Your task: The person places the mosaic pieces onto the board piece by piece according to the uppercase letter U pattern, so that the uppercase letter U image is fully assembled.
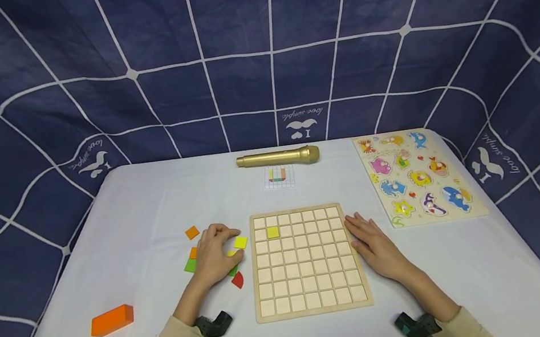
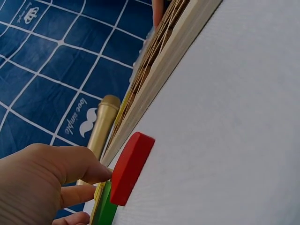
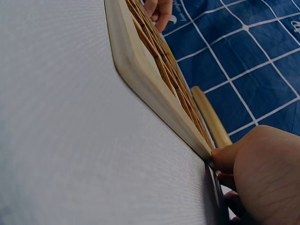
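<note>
Beside the left edge of a wooden grid board [image 1: 316, 310], my left hand [image 1: 214, 257] arches over small colored pieces, thumb and index finger spread apart. A yellow square tile [image 1: 241, 243] lies between those fingertips and the board. Close to the thumb are a red curved-edged piece [image 1: 237, 280] and a green piece [image 2: 106, 204]; the hand partly hides several others. One yellow tile [image 1: 272, 232] sits in the board's top row area, second column. My right hand [image 1: 377, 248] rests against the board's right edge with fingers extended, holding no piece.
Orange tiles [image 1: 192, 232] lie left of my left hand. A gold microphone [image 1: 274, 159] and a small pattern card [image 1: 279, 177] are beyond the board. An animal puzzle board [image 1: 470, 212] occupies the far right, and an orange block [image 1: 112, 321] stands at the left.
</note>
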Demonstrator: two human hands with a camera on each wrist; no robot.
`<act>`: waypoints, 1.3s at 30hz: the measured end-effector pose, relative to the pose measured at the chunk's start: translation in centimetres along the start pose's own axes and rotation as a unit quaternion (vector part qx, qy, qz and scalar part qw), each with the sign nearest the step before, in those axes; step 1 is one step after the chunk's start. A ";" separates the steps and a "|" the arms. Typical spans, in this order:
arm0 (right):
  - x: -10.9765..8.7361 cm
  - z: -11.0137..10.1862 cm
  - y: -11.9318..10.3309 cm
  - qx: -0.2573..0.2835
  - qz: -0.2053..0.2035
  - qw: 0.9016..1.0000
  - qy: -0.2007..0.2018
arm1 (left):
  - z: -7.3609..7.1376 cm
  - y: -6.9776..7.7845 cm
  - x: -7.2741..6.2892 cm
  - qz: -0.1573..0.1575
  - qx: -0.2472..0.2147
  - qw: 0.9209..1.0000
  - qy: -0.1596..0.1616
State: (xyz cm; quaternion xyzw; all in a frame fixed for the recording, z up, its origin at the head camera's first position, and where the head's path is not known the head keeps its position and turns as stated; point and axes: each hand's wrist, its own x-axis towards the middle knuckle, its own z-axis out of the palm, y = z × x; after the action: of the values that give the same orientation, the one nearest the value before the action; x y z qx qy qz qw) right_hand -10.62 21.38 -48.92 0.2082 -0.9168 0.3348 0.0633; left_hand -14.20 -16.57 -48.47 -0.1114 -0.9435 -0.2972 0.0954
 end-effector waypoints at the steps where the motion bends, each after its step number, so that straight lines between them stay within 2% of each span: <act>1: 0.0 0.0 0.0 0.000 -0.001 1.000 0.000 | 0.0 0.0 0.0 0.001 -0.001 1.000 0.002; 15: -0.1 0.0 -0.1 0.000 0.002 1.000 -0.001 | 0.0 0.2 -0.1 0.004 -0.010 1.000 0.009; 26: 0.0 0.0 0.0 -0.004 -0.004 1.000 0.000 | 0.2 0.0 0.0 0.013 0.007 1.000 0.024; 35: -0.1 -0.1 0.0 -0.004 -0.005 1.000 -0.001 | -0.6 0.9 0.3 -0.005 -0.006 1.000 0.022; 39: 0.0 -0.1 0.0 -0.003 -0.006 1.000 -0.003 | -1.0 1.5 0.6 0.000 -0.008 1.000 0.021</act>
State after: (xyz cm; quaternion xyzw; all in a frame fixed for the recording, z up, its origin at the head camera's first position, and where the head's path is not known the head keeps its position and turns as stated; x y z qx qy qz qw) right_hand -10.63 21.45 -48.87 0.2141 -0.9169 0.3308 0.0635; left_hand -14.21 -15.90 -46.70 -0.1058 -0.9388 -0.3075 0.1140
